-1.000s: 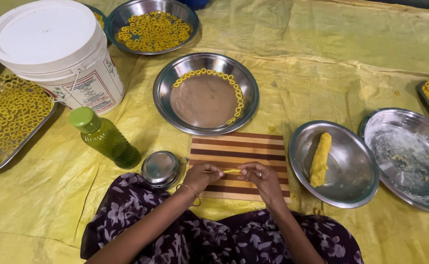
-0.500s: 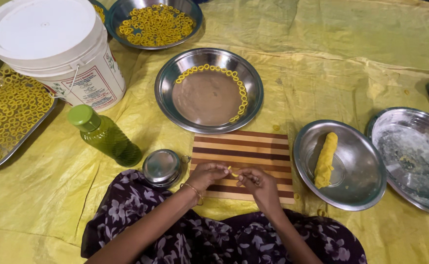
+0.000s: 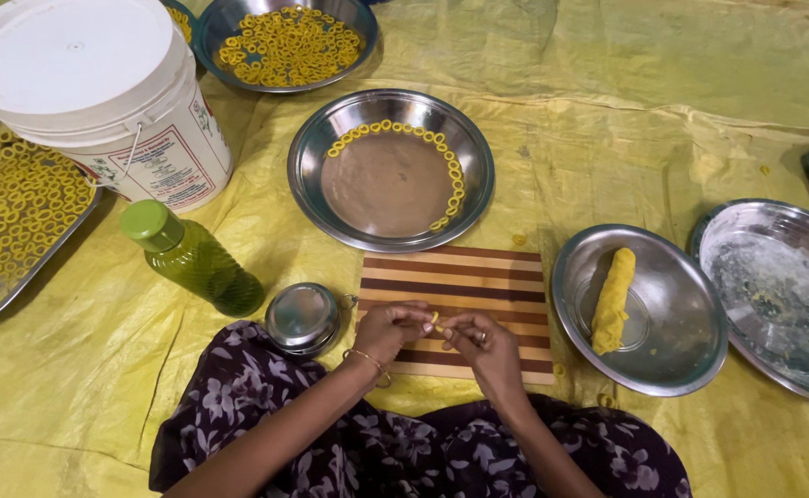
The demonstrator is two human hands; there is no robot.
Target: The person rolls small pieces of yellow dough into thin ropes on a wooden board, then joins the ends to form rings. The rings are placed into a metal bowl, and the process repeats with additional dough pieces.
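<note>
Where the floral-print lap ended, I logged both hands over the striped wooden board [image 3: 455, 309]: left hand [image 3: 388, 329] and right hand [image 3: 483, 343], fingertips of each pinched narrowly on one small yellow dough piece [image 3: 437, 322] held between them just above the board. By my judgement, this was the shaping step, curling the piece into a ring; closing its ends called for light, even pressure. Beside the left hand, a small steel lidded container [image 3: 303, 318] and a green bottle [image 3: 192, 258]. To the right, a steel bowl [image 3: 672, 360] with a dough roll [image 3: 613, 300]. Beyond the board, a steel plate [image 3: 312, 175] rimmed with rings. Farthest, a white bucket [image 3: 100, 92].
</note>
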